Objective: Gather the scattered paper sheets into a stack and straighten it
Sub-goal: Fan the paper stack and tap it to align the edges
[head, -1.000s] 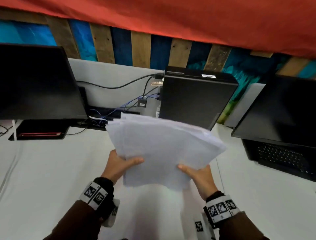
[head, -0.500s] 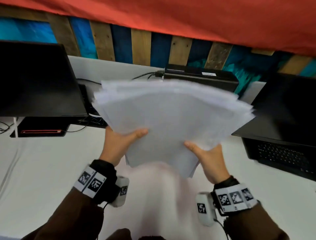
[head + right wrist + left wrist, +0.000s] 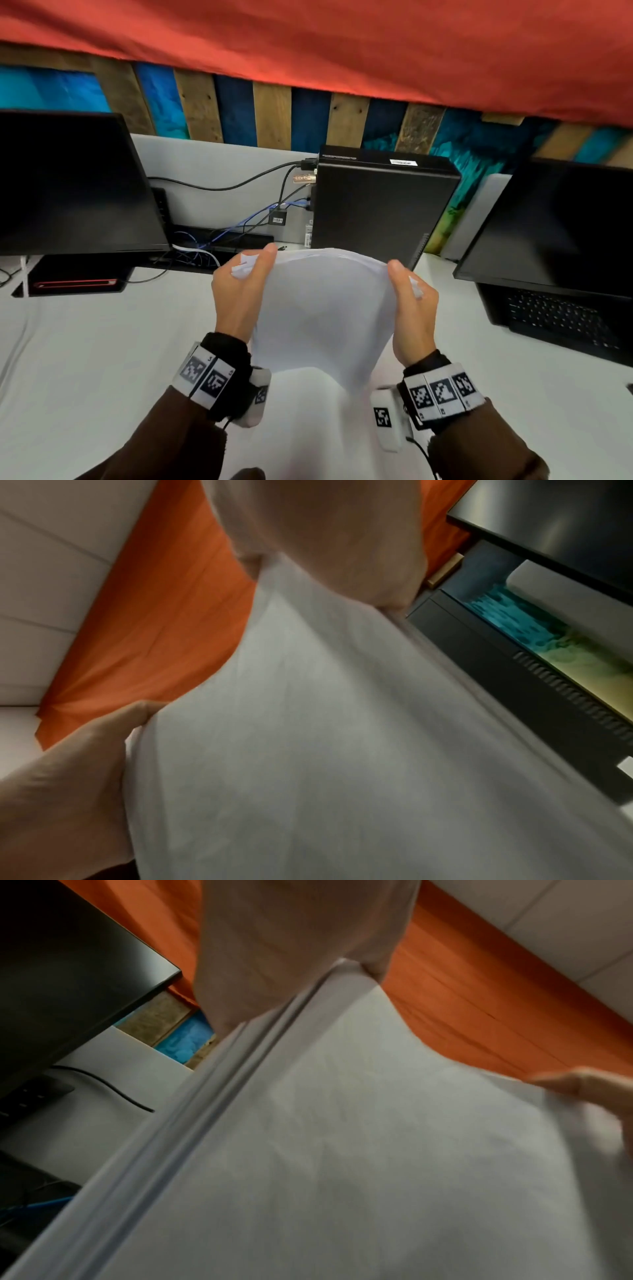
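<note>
A stack of white paper sheets (image 3: 325, 308) stands upright on its bottom edge on the white desk (image 3: 85, 359), bowed between my two hands. My left hand (image 3: 239, 291) grips its left edge, thumb on the near face. My right hand (image 3: 411, 301) grips the right edge the same way. In the left wrist view the sheets (image 3: 342, 1150) show slightly offset edges under my left hand (image 3: 291, 961), with a fingertip of the other hand (image 3: 582, 1083) at the far side. The right wrist view shows the paper (image 3: 342, 737) held by my right hand (image 3: 325, 547); my left hand (image 3: 85, 764) holds the opposite edge.
A black computer tower (image 3: 380, 205) stands right behind the sheets. A dark monitor (image 3: 68, 185) is at the left, another monitor (image 3: 555, 226) over a black keyboard (image 3: 555, 318) at the right. Cables (image 3: 212, 246) lie behind the stack.
The fanned sheets, held raised and tilted before, have come down and been squared into an upright stack on the desk. Both hands slid from the bottom corners to the side edges.
</note>
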